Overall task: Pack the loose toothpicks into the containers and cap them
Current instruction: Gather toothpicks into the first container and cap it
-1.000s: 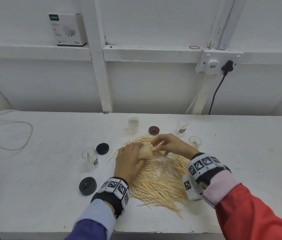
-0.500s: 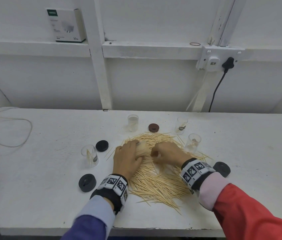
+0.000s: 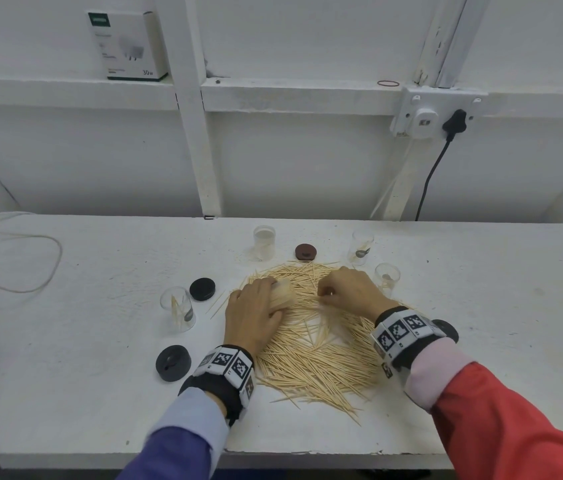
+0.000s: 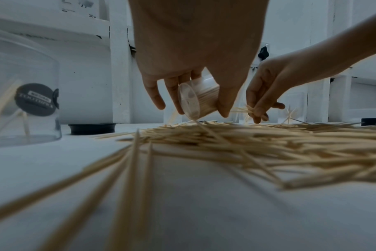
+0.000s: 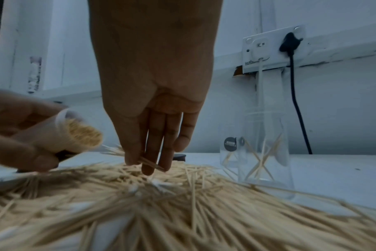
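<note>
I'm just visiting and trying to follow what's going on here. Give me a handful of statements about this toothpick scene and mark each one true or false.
1. The left hand grips a container crammed with toothpicks. True.
2. That container stands upright on the table. False: it is tipped on its side, above the toothpick pile.
3. The right hand pinches a few toothpicks at the pile. True.
4. A cap is already on the held container. False: its mouth is open and the toothpick ends show.
5. The brown cap lies at the far edge of the pile. True.
6. The clear container left of the pile is full. False: it holds only a few toothpicks.
</note>
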Tool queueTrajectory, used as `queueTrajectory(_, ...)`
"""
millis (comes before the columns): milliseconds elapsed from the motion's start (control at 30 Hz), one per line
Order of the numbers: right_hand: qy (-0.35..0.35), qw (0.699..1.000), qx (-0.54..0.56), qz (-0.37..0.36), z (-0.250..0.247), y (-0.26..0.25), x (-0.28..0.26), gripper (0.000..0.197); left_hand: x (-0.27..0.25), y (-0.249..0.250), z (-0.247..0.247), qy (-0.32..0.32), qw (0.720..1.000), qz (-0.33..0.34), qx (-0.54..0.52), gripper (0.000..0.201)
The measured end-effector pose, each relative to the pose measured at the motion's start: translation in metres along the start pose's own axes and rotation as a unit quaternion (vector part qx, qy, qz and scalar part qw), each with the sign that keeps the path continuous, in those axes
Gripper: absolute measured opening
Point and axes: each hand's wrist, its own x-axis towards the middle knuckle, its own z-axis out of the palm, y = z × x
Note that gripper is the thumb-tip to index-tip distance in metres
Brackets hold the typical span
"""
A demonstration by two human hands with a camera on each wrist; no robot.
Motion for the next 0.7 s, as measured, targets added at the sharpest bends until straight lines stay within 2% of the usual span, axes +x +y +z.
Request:
queueTrajectory(167,0.023,0.999,0.029,0.011,-0.02,0.005,-0.002,0.014,0.0,0.001,0.0,0.001,1.0,-0.003,0.0,0.049)
queueTrajectory(267,0.009,0.999,0.041,0.001,-0.03,0.004,-0.003,0.013,0.0,0.001,0.0,0.006,1.0,-0.004,-0.004,0.048)
queueTrajectory(567,0.017,0.997,-0.045,-0.054,-0.041,-0.016,0.005,0.014,0.0,0.004,-0.004,-0.018,1.0,0.007,-0.019,0.053)
queueTrajectory(700,0.035,0.997,-0.047,-0.058,-0.043,-0.023,0.009,0.013,0.0,0.005,-0.005,-0.026,0.999,0.008,-0.039,0.054)
